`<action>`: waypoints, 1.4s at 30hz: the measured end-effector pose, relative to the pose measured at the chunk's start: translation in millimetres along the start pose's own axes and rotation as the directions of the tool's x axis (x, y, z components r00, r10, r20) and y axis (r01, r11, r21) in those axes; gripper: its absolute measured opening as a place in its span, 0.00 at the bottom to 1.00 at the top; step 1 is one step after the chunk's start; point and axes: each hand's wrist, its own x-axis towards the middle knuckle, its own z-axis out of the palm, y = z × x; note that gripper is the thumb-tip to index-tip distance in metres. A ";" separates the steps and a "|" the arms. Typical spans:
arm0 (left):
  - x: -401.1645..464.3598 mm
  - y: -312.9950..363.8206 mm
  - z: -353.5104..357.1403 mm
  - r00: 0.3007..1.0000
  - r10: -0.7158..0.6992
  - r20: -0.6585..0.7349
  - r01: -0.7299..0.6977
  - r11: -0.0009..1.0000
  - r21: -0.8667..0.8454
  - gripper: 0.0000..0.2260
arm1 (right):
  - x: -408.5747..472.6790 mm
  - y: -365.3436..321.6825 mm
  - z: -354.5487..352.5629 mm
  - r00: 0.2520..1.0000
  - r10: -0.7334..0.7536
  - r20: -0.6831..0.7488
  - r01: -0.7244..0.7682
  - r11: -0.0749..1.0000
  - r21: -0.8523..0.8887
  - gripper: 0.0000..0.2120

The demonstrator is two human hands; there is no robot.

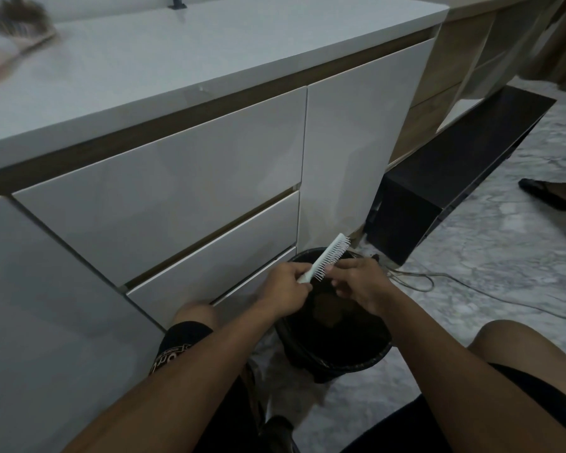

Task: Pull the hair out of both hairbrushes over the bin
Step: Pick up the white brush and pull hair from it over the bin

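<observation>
While the person is crouching in front of the white cabinet (164, 178), one pale hairbrush (325, 258) is being held directly above the black bin (334, 351). Its long axis is running diagonally, with the handle end pointing near-left into the left hand (283, 289) and the head end pointing far-right toward the cabinet base. The bristles are facing right and downward, toward the right hand (356, 284).

The left hand is gripping the handle, fingers curled around it. The right hand is sitting just beside the bristle row, with a fingertip touching the bristles; its fingers are bent, but whether they are pinching any hair cannot be told.

A second hairbrush (20, 26), blurred and matted with brown hair, is lying on the far-left part of the countertop (183, 57), well apart from the bin. Hairbrush count: two. Bin count: one, lined with a dark bag and standing on the marbled floor (490, 273) between the person's knees and the cabinet. A brownish clump is lying inside it.

One thin cable (438, 282) is trailing across the floor to the right of the bin.
</observation>
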 end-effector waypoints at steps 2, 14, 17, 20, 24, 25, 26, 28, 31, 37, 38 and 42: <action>-0.5 0.6 0.8 1.000 0.023 0.001 -0.023 1.000 0.021 0.18 | -0.7 -1.2 -3.5 0.999 0.021 -0.027 -0.021 1.000 0.006 0.08; 3.0 -7.1 0.3 0.998 0.001 -0.056 0.007 0.990 0.142 0.18 | 3.2 -8.6 -6.1 0.924 0.000 -0.383 0.090 0.972 0.216 0.05; 3.1 -8.4 0.4 0.997 -0.003 -0.071 0.017 0.982 0.188 0.17 | 3.1 -10.0 -6.6 0.888 0.008 -0.459 0.135 0.951 0.277 0.05; 4.1 -10.3 -1.5 0.996 -0.016 -0.083 0.034 0.976 0.216 0.17 | 5.6 -12.1 -10.2 0.847 -0.002 -0.531 0.188 0.936 0.297 0.05; 5.2 -13.6 -4.9 0.992 -0.071 -0.107 0.095 0.965 0.246 0.17 | 6.4 -16.7 -16.4 0.843 0.068 -0.533 0.214 0.867 0.450 0.06; 5.7 -14.8 -6.1 0.989 -0.089 -0.118 0.116 0.963 0.244 0.18 | 5.8 -17.5 -18.2 0.848 0.091 -0.523 0.215 0.842 0.495 0.06; 6.1 -15.9 -7.0 0.987 -0.100 -0.127 0.129 0.960 0.247 0.18 | 5.7 -17.4 -20.1 0.849 0.096 -0.520 0.219 0.831 0.511 0.06; 6.6 -16.8 -7.6 0.988 -0.098 -0.123 0.126 0.962 0.244 0.18 | 6.4 -16.3 -21.9 0.837 0.038 -0.546 0.218 0.892 0.396 0.07; 7.0 -13.3 -6.0 0.996 -0.042 -0.074 0.057 0.976 0.211 0.16 | 7.0 -10.3 -13.6 0.865 -0.116 -0.489 0.198 0.973 0.119 0.07; 4.3 -4.5 -0.1 0.999 0.042 -0.026 -0.036 0.983 0.179 0.18 | 10.7 3.6 -5.8 0.889 -0.220 -0.401 0.244 0.970 0.009 0.13; 3.9 -5.1 0.3 0.999 0.042 -0.029 -0.036 0.983 0.182 0.18 | 11.1 2.6 -6.8 0.880 -0.209 -0.427 0.246 0.969 0.032 0.11; 6.5 -6.5 -0.6 0.999 0.028 -0.026 -0.024 0.989 0.143 0.18 | 11.7 -1.1 -9.4 0.843 -0.181 -0.507 0.254 0.964 0.078 0.06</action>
